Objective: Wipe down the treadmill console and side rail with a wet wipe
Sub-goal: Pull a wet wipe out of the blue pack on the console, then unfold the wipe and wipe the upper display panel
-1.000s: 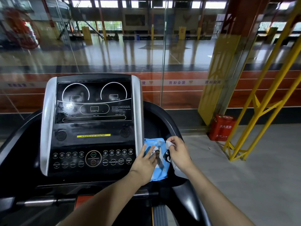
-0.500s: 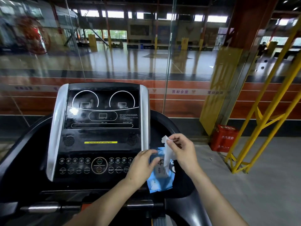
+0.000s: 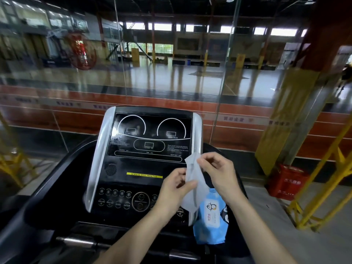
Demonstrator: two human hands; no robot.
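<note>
a white, damp-looking wet wipe (image 3: 192, 185) hangs between two bare hands in front of the lower right corner of a black treadmill console (image 3: 150, 149) with silver side trims. the right hand (image 3: 219, 174) pinches the wipe's upper end between thumb and fingertips; the left hand (image 3: 174, 189) grips its middle with curled fingers and thumb. just below, a blue soft plastic wipes packet (image 3: 210, 223) with a penguin print rests on the dark curved tray at the console's right. a yellow strip reading "always stay healthy" (image 3: 144, 175) crosses the panel above round buttons. beyond, a red box (image 3: 287, 181) sits on the floor beside yellow metal railings (image 3: 323, 180).
</note>
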